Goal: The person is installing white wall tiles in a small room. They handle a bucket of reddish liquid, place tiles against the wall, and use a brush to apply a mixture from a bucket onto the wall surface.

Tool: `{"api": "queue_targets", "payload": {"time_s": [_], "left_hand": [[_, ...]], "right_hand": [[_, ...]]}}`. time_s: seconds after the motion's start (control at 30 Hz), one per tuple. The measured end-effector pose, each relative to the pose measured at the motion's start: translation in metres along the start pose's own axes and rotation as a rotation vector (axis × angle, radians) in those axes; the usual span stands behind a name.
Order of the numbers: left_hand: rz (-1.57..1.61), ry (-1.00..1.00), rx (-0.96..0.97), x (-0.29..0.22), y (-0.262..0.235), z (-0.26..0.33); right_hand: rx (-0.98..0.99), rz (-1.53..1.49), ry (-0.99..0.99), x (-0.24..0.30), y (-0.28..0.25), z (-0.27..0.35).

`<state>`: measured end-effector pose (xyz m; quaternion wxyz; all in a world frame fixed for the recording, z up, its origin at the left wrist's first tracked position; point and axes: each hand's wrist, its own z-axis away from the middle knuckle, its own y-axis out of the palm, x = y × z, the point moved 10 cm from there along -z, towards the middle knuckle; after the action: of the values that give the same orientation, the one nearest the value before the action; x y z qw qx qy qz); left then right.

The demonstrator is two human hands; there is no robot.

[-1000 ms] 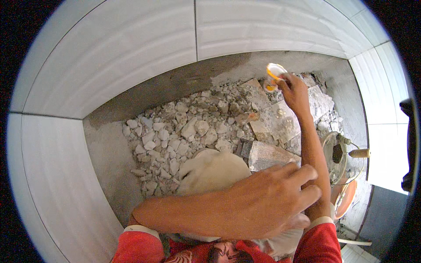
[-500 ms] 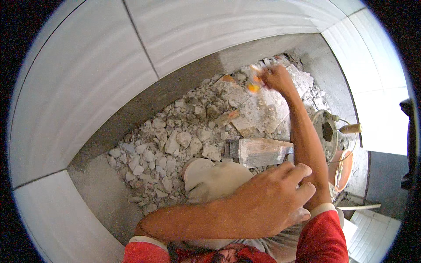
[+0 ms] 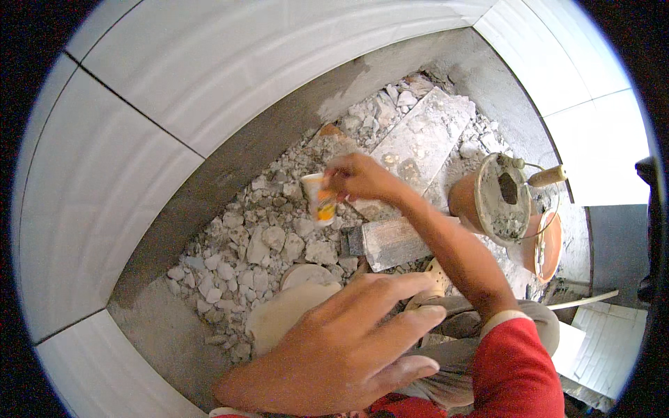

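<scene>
Over the grey broken rubble (image 3: 255, 245), inside its far edge, the right hand (image 3: 357, 178) is gripping a white-and-orange tapered cup (image 3: 325, 207), base pointing toward the loosely spread left hand (image 3: 352, 336).

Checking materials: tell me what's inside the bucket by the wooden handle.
Inside the bucket: grey, mortar-like material and a dark shape, unclear what. The material covers the bottom, which cannot be seen.

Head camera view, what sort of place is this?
Probably a room under construction or renovation: broken rubble lies heaped there, bare cement runs below the white wall tiles, and a bucket holds a grey mix.
</scene>
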<state>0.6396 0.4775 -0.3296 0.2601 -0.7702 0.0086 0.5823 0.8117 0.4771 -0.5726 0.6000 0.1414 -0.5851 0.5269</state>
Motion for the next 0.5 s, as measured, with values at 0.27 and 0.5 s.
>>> {"api": "queue_targets", "payload": {"time_s": [0.27, 0.5], "left_hand": [[-0.086, -0.061, 0.033, 0.002, 0.006, -0.008], [0.038, -0.426, -0.157, 0.107, -0.050, -0.048]], "right_hand": [[-0.220, -0.047, 0.067, 0.004, -0.131, -0.061], [0.085, 0.733, -0.142, 0.000, -0.079, 0.072]]}}
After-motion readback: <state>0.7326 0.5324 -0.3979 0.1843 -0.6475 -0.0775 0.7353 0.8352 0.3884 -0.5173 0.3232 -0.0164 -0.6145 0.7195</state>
